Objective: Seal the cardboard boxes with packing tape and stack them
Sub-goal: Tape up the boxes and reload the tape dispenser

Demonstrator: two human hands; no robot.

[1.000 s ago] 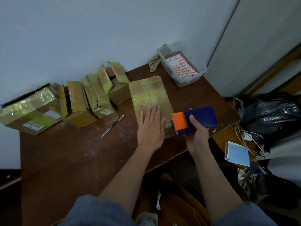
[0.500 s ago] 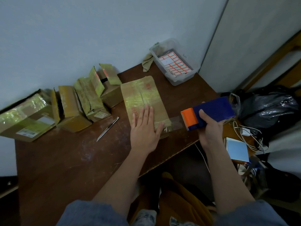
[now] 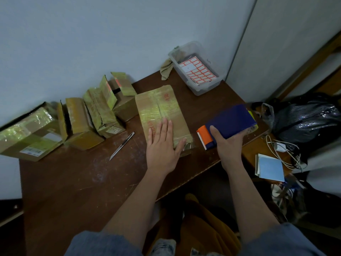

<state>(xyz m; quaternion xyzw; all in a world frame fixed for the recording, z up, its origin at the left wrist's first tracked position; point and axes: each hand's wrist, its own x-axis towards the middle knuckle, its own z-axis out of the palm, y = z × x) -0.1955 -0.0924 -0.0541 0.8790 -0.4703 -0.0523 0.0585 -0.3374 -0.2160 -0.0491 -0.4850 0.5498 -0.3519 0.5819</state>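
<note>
Flat cardboard box (image 3: 162, 115) mid-table (image 3: 73, 182), left hand (image 3: 163, 146) pressing it, fingers straight, thumb splayed. Right hand (image 3: 227, 143) curled round tape dispenser (image 3: 227, 124) just beside box. Risk: loose tape end lifting, wrinkling if pressure eases.

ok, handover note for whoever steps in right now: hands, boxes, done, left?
Left hand: flat, pressing the near end of the flat box on the table.
Right hand: grips the tape dispenser, held clear of the box.
Done: tape runs along this box's top seam.
Left: four boxes by the wall, some with flaps open; nothing stacked.
Utility knife lies beside the left hand.
</note>
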